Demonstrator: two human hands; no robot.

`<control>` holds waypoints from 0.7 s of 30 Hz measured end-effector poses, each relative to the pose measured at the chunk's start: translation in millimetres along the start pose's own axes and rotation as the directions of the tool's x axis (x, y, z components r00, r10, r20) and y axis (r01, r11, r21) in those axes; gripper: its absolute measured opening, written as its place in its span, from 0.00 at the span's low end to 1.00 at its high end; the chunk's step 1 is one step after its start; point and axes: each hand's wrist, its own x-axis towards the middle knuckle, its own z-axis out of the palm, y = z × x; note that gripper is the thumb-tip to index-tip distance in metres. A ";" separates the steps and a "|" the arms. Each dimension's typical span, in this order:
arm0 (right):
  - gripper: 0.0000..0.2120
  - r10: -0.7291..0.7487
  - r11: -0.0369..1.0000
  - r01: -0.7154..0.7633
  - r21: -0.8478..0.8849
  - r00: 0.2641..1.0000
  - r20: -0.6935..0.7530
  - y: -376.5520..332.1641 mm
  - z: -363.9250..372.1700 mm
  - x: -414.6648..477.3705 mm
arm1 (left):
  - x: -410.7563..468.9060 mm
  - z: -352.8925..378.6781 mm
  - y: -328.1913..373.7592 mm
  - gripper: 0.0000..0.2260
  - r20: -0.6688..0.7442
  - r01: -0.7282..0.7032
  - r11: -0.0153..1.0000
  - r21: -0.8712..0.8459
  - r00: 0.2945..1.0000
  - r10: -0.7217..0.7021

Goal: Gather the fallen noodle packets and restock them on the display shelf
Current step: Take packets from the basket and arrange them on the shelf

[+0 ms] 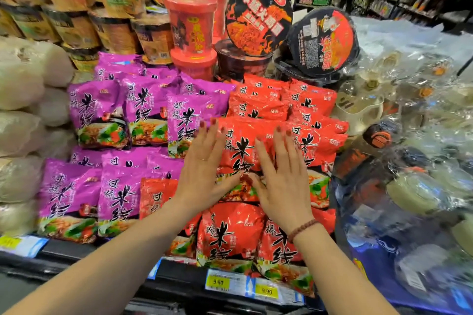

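A red noodle packet (240, 146) stands at the front of the red stack on the display shelf (179, 279). My left hand (204, 169) lies flat on its left side with fingers straight. Flat on the packet's right side lies my right hand (281, 174), fingers spread, a bead bracelet on the wrist. More red packets (258, 107) are piled behind and below it. Purple noodle packets (102, 115) fill the shelf to the left in two tiers. One red packet (156, 197) sits among the lower purple ones.
Red cup noodles (192, 23) and black bowl noodles (258, 15) stand behind the packets. Brown bowl noodles (115, 28) are stacked at the back left, pale bags (23, 89) at far left. Clear-wrapped goods (414, 161) crowd the right. Yellow price tags (217, 282) line the shelf edge.
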 end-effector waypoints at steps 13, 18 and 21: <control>0.49 -0.046 0.982 0.122 -0.145 0.896 0.442 23.0 10.4 27.2 | 1.6 9.9 -25.6 0.39 0.392 -0.321 0.889 0.327 0.902 0.181; 0.49 -0.062 0.978 0.141 -0.153 0.899 0.433 13.8 -7.8 26.9 | 2.4 -6.6 -15.6 0.37 0.422 -0.302 0.902 0.310 0.894 0.154; 0.44 -0.103 0.981 0.152 -0.124 0.937 0.333 0.9 -24.8 23.0 | -2.7 -29.0 -11.7 0.35 0.374 -0.261 0.936 0.237 0.914 0.160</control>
